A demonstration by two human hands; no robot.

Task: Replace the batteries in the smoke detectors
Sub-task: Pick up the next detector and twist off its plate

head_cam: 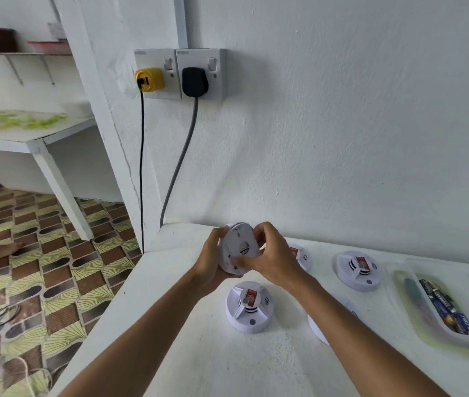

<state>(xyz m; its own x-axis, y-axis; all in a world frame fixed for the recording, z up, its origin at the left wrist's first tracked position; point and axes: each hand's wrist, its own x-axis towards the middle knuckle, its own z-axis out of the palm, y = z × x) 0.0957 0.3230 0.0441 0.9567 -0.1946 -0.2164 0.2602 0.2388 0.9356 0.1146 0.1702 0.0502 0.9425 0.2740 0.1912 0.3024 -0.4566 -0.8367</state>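
A round white smoke detector (240, 244) is lifted above the white table (170, 325), its flat back plate tilted toward me. My left hand (212, 262) cups its left rim from below. My right hand (270, 256) grips the right side of the back plate, fingers curled over the top edge. On the table lie other white detectors with red stickers: one (249, 306) just below my hands, one (358, 269) to the right, one (302, 255) partly hidden behind my right hand, and one (320, 328) mostly hidden under my right forearm.
A clear plastic tray (422, 310) with a dark blue battery pack (446, 306) lies at the table's right. Two wall sockets hold a yellow plug (149, 79) and a black plug (194, 81), cables hanging down. The table's left edge drops to a patterned floor. Another person's foot (4, 250) is at far left.
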